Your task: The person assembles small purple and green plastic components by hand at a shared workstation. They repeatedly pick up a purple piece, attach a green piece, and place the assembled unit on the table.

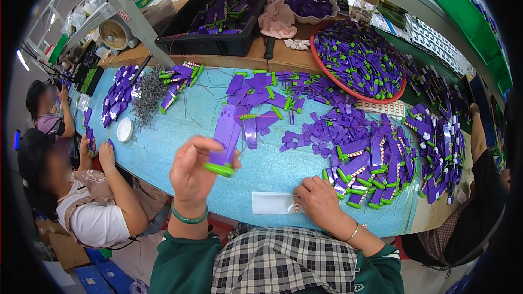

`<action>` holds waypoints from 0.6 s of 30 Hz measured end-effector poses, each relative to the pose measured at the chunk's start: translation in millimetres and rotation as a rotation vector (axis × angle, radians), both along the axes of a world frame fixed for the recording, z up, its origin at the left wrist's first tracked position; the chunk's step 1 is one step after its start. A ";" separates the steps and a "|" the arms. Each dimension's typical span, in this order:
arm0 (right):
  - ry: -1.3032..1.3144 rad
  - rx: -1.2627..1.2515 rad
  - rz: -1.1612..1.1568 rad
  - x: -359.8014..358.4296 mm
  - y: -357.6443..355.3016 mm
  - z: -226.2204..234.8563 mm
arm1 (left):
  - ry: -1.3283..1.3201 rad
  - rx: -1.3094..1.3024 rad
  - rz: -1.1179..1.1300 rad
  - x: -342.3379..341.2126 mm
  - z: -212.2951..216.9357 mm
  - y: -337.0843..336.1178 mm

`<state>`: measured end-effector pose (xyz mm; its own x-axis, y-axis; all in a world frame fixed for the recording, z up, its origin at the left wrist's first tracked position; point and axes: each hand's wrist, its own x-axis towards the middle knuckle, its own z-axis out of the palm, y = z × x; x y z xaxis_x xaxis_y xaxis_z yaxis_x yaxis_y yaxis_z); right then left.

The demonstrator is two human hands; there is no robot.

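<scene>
Left hand (pixel 190 171): raised above the counter (pixel 163 147), fingers closed around the lower end of a purple part (pixel 226 138). Part: smooth moulded plastic, flat and elongated, with a bright green cap at its near end. Long axis runs near upright, tilted slightly right; green end points down toward the person, purple end points away, toward the red tray (pixel 327 70).

Right hand (pixel 318 201): resting on the counter, near and right of the purple part, fingers curled and pinching a small red-and-white striped piece (pixel 296 203). A white rectangular label (pixel 271 203) lies flat just left of this hand.

Counter: light blue, faintly speckled surface.

Heap (pixel 370 168): finished purple parts with green caps, loosely stacked, right of the held part and just beyond the right hand.

Loose pieces (pixel 261 98): flat purple shells and green clips, scattered beyond the held part.

Red tray: round, shallow, filled with purple-and-green parts, far right of the held part.

Black crate (pixel 218 43): rectangular, matt, holding similar parts, straight beyond the held part.

Wire springs (pixel 147 95): tangled grey pile, far left of the held part.
</scene>
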<state>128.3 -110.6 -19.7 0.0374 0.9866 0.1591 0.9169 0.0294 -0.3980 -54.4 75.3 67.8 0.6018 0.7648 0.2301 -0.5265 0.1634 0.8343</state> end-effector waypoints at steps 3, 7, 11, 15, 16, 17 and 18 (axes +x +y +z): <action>0.054 0.036 -0.017 -2.8 1.3 -4.3 | 0.090 -0.096 -0.144 -1.7 -33.6 -17.6; 0.088 0.091 -0.021 -4.8 0.9 -12.1 | 0.440 -0.158 -0.243 23.2 -50.3 -55.7; 0.145 0.103 -0.045 -3.3 2.9 -10.7 | 0.590 -0.065 -0.383 19.3 -111.1 -73.9; 0.660 0.004 -0.111 7.4 2.5 -8.0 | 0.624 0.072 -0.355 18.7 -115.9 -73.3; 0.836 -0.061 -0.153 11.3 1.3 -6.0 | 0.580 0.030 -0.343 19.5 -115.6 -70.6; 0.963 -0.064 -0.153 14.6 1.3 -3.9 | 0.536 -0.012 -0.331 19.5 -115.9 -66.5; 1.091 -0.067 -0.152 17.9 1.9 -1.7 | 0.492 -0.053 -0.320 20.3 -115.2 -62.6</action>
